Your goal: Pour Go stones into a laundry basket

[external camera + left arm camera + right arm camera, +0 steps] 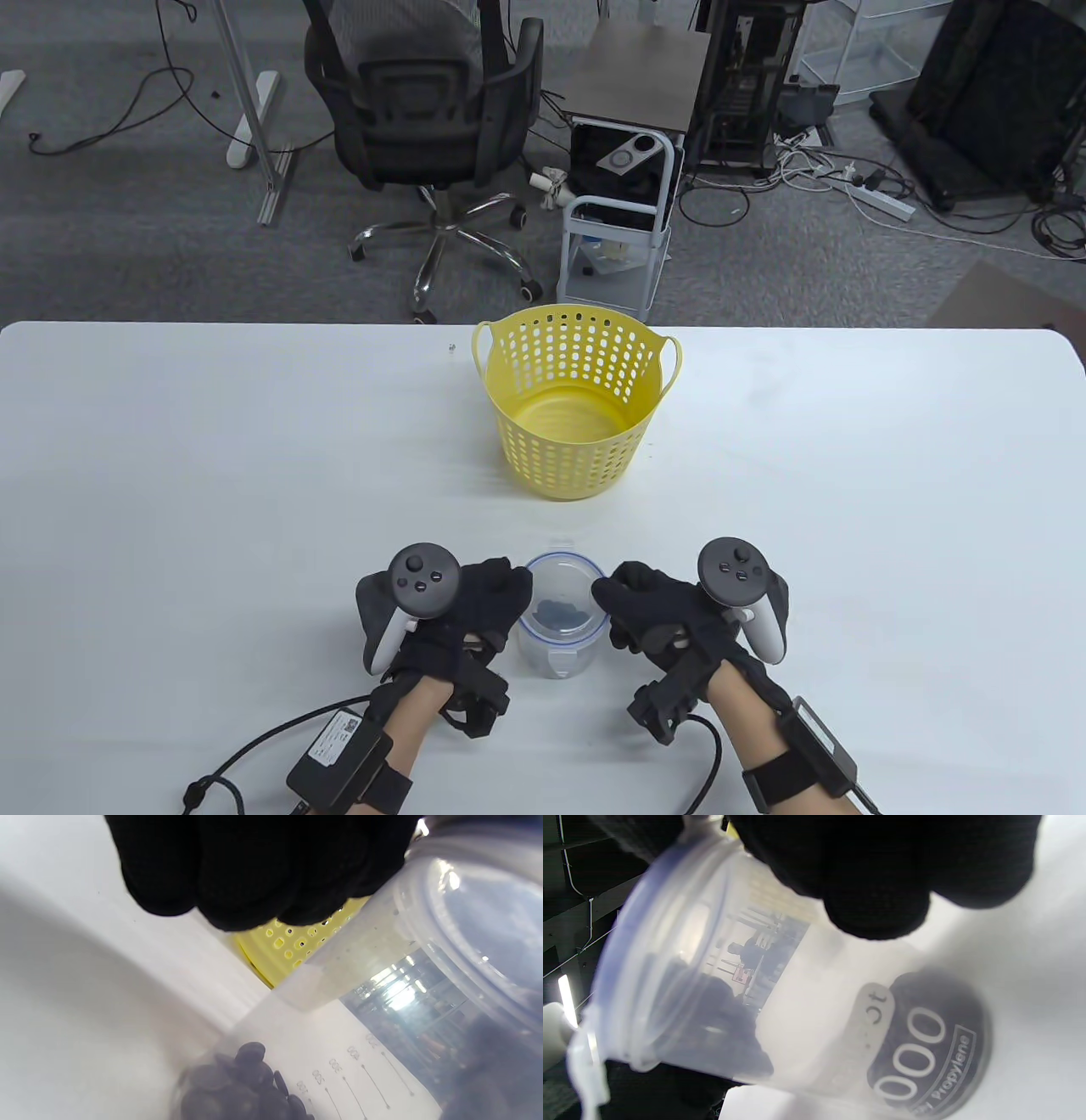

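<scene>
A clear plastic container with a blue-rimmed lid stands near the table's front edge, with black Go stones at its bottom. My left hand holds its left side and my right hand holds its right side near the rim. The yellow perforated laundry basket stands upright and empty just beyond it. In the left wrist view my fingers hang over the container's wall, with the stones below and the basket behind. In the right wrist view my fingers lie against the container.
The white table stretches wide on both sides. A tiny object lies near the far edge, left of the basket. An office chair and a white cart stand on the floor beyond the table.
</scene>
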`<state>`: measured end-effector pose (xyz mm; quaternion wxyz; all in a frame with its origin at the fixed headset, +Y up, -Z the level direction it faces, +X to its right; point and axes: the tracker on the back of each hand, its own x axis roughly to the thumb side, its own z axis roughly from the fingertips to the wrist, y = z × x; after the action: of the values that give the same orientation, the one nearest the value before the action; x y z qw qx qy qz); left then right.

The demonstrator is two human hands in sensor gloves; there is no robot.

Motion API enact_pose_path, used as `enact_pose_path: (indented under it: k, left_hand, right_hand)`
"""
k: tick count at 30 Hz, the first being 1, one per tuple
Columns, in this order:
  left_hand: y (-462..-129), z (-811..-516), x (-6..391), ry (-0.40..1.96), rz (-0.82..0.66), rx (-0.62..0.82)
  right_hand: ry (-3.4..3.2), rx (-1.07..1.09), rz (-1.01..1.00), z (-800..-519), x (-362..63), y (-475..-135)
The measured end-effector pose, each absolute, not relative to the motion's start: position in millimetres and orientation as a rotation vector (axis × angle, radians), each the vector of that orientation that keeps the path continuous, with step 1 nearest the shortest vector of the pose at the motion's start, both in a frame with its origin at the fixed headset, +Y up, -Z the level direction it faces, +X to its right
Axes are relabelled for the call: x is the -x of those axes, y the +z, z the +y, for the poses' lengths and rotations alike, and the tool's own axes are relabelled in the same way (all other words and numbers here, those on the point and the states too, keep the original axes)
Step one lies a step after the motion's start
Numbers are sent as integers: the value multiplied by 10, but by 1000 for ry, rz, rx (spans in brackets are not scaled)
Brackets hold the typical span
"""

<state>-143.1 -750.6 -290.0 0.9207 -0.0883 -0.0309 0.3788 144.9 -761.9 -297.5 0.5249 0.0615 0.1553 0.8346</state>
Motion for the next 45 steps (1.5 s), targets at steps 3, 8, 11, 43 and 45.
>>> enact_pose_path:
  k: [3, 8, 11, 43, 45]
  left_hand:
    - [-2895, -7532, 1444, 803, -67, 181]
    - [-2887, -7495, 1529, 793, -82, 147]
    - [-2878, -7434, 1560, 790, -76, 96]
    - [-2898, -7429, 1677, 805, -20, 86]
    - [-2899, -7428, 1684, 809, -18, 87]
  right_hand:
    - [2029, -144, 345, -7608, -1449, -2959]
    - [2098, -155, 255, -7575, -1448, -2936]
    - [2178, -195, 113, -7494, -1403, -2887]
    - [2556, -662, -314, -7196, -758, -2463]
    - [2524, -644, -320, -7173, -799, -2471]
